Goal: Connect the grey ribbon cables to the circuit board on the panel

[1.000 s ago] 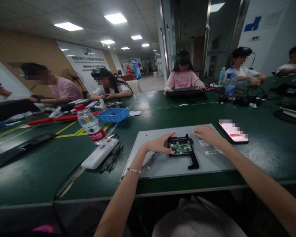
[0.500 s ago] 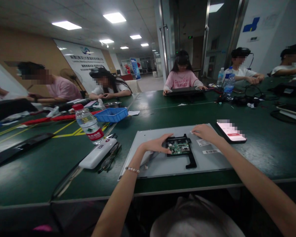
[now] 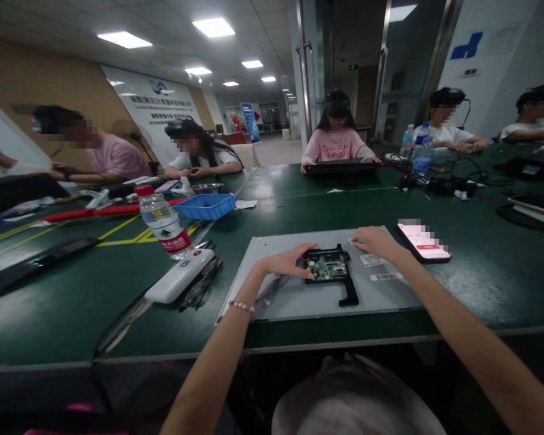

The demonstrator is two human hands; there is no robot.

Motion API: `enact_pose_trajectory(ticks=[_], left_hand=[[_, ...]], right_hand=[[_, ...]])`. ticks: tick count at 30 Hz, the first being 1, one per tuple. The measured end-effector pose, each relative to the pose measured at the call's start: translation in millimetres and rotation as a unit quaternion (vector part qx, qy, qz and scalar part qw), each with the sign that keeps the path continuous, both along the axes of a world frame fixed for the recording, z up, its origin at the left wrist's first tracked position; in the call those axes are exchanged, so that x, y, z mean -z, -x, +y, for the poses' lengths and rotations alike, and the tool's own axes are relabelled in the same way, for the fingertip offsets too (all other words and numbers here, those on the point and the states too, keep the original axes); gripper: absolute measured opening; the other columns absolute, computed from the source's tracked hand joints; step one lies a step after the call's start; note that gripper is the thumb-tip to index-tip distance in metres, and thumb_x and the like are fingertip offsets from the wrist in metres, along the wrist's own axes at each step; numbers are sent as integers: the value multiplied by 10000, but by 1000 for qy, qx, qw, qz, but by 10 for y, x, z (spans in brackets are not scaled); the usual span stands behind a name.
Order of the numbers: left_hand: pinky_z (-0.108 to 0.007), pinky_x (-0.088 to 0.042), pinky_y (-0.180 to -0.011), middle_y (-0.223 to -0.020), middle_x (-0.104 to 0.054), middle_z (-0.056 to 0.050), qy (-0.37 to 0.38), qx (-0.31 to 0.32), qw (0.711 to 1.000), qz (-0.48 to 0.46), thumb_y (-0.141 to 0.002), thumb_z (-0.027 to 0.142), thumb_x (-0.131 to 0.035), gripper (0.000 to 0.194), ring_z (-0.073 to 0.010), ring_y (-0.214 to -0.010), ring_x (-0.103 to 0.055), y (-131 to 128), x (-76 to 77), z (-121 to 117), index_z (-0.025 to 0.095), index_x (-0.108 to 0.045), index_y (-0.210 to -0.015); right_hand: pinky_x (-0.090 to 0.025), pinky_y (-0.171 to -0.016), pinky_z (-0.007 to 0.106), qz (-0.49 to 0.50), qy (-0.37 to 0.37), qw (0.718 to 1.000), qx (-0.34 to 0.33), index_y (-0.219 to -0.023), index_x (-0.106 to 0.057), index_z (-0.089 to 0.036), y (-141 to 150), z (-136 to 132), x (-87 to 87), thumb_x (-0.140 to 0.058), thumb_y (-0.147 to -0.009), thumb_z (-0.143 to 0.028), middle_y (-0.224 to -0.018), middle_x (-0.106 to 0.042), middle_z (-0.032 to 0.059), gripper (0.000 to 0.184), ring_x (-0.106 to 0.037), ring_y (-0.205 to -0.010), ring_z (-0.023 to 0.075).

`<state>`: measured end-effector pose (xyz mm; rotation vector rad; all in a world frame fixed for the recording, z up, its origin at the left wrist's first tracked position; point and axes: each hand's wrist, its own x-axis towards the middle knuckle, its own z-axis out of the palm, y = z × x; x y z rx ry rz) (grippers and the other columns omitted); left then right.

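Observation:
A flat grey panel (image 3: 294, 303) lies on the green table before me. Resting on it is a black plastic bracket (image 3: 350, 292) that carries a green circuit board (image 3: 327, 270). My left hand (image 3: 286, 262) spans the bracket's left end, thumb at the near side and fingers at the far side, gripping it. To the right of the bracket, over the panel's far part, my right hand (image 3: 372, 240) is closed in a pinch. A small whitish bit shows at its fingertips, too small to name. White labels (image 3: 386, 277) are stuck on the panel below that hand.
Left of the panel are a white power bank (image 3: 181, 277), eyeglasses (image 3: 202, 284), a water bottle (image 3: 165, 223) and a blue basket (image 3: 207, 207). A phone (image 3: 424, 240) lies to the right. Across the table a person (image 3: 339, 142) holds a dark panel; several others sit around.
Both hands keep nearly the same place and grip on the bracket and over the panel. The whole view shifts slightly as my head moves.

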<state>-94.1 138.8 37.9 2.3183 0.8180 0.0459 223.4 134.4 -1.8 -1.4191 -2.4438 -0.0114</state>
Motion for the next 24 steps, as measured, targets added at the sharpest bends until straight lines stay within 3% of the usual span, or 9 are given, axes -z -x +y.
enact_pose_trajectory(ticks=[18, 24], left_hand=[[-402, -191, -1154, -1546, -183, -116, -5, -5, 1000, 8, -703, 545, -686, 993, -284, -1404, -219, -16, -12, -6, 196, -167, -1473], [-402, -184, -1157, -1546, -182, -119, -4, -3, 1000, 5, -703, 540, -689, 1002, -283, -1403, -220, -16, -10, 1, 191, -157, -1477]], right_hand=[[-447, -873, 285, 25, -7, 1000, 10, -995, -703, -179, -2, -8, 19, -524, -893, -206, -1045, -698, 78, 208, -627, -994, 196], [-457, -857, 287, 74, -7, 997, 31, -986, -710, -188, 21, 2, 43, -516, -900, -244, -1010, -712, 68, 220, -643, -943, 193]])
